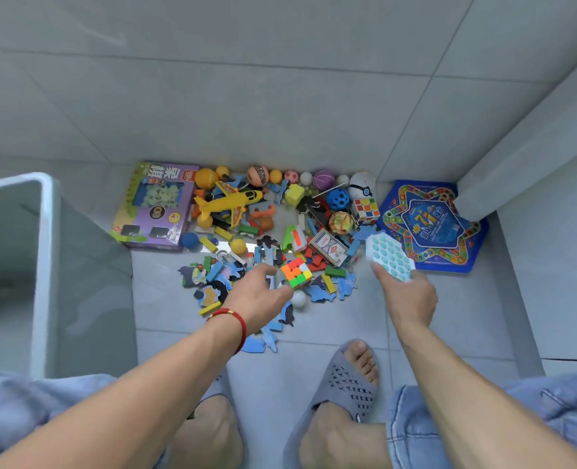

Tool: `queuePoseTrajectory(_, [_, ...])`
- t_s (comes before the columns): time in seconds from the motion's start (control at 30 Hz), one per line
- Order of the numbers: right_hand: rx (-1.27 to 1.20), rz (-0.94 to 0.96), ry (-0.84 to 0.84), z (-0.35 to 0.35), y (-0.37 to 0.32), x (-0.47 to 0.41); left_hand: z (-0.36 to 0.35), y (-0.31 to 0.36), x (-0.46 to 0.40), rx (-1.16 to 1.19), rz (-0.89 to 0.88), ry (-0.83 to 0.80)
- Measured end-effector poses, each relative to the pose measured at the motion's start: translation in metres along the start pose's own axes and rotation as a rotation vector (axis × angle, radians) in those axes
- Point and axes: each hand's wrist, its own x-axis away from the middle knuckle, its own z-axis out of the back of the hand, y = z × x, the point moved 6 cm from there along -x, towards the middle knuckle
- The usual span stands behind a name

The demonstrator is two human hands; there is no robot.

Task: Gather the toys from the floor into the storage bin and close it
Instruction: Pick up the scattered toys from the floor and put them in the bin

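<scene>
- Reaching down over the pile, the left hand (259,297) pinched a small stickerless multicoloured puzzle cube (296,273) between thumb and fingers; the fingertips were hidden behind the cube.
- A red cord bracelet (233,320) circled the left wrist.
- The right hand (410,294) gripped a white and teal hexagonal bubble-pop toy (389,257) by its near edge; the fingers under the toy could not be seen, only the thumb on top.
- The toy overlapped the near left corner of a blue star-patterned game board (431,225), so contact between them could not be judged.
- The translucent white plastic storage bin (48,265) stood open at the left, cut off by the picture's edge; its inside was too blurred to read, and no lid showed.
- Scattered on the grey tiled floor (280,113) lay a purple boxed game (156,206), a yellow toy aeroplane (227,203), a second white-edged puzzle cube (366,208), a deck of cards (329,247), several small balls and many blue jigsaw pieces, partly hidden under the left forearm.
- Grey slippers (346,384) covered the person's feet, the left one mostly hidden by the arm.
</scene>
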Motion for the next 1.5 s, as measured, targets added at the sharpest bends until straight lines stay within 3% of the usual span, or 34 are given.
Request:
queuePoseTrajectory(0.1, [-0.258, 0.257, -0.266, -0.016, -0.086, 0.066, 0.031, -0.002, 0.01, 0.483, 0.156, 0.009])
queuePoseTrajectory(0.2, [-0.252, 0.618, -0.444, -0.032, -0.178, 0.15, 0.1, -0.003, 0.028, 0.958, 0.187, 0.071])
queuePoseTrajectory(0.33, [-0.189, 0.961, -0.687, -0.055, -0.257, 0.241, 0.219, -0.052, 0.064, 1.076, 0.184, 0.341])
queuePoseTrajectory(0.43, [-0.1, 0.983, -0.772, -0.075, -0.275, 0.273, 0.288, -0.136, 0.098, 1.107, 0.153, 0.697])
queuePoseTrajectory(0.5, [-0.002, 0.958, -0.778, -0.082, -0.267, 0.278, 0.296, -0.197, 0.115, 1.193, 0.19, 0.841])
queuePoseTrajectory(0.6, [0.139, 0.926, -0.759, -0.09, -0.239, 0.268, 0.27, -0.275, 0.121, 1.4, 0.254, 0.91])
queuePoseTrajectory(0.7, [0.23, 0.719, -0.758, -0.096, -0.199, 0.227, 0.241, -0.308, 0.115, 1.489, 0.297, 0.895])
queuePoseTrajectory(0.77, [0.294, 0.598, -0.696, -0.101, -0.172, 0.185, 0.223, -0.318, 0.11, 1.37, 0.437, 0.867])
queuePoseTrajectory(0.83, [0.402, 0.533, -0.65, -0.109, -0.146, 0.145, 0.224, -0.318, 0.106, 0.991, 0.632, 0.886])
queuePoseTrajectory(0.87, [0.474, 0.506, -0.643, -0.114, -0.134, 0.128, 0.232, -0.306, 0.101, 0.807, 0.629, 0.879])
queuePoseTrajectory(0.97, [0.657, 0.423, -0.606, -0.128, -0.102, 0.086, 0.262, -0.226, 0.076, 0.544, 0.316, 0.745])
queuePoseTrajectory(1.07, [0.725, 0.431, -0.547, -0.148, -0.082, 0.055, 0.268, -0.103, 0.063, 0.181, -0.012, 0.432])
queuePoseTrajectory(1.17, [0.751, 0.464, -0.526, -0.174, -0.065, 0.039, 0.237, -0.022, 0.055, -0.162, -0.162, 0.207])
queuePoseTrajectory(1.3, [0.739, 0.433, -0.529, -0.196, -0.065, 0.041, 0.195, -0.002, 0.037, -0.313, -0.197, 0.178])
queuePoseTrajectory(1.4, [0.7, 0.459, -0.475, -0.199, -0.072, 0.043, 0.188, -0.016, 0.03, -0.339, -0.117, 0.112])
queuePoseTrajectory(1.5, [0.346, 0.295, -0.341, -0.176, -0.076, 0.055, 0.19, -0.022, 0.024, -0.307, -0.078, 0.081])
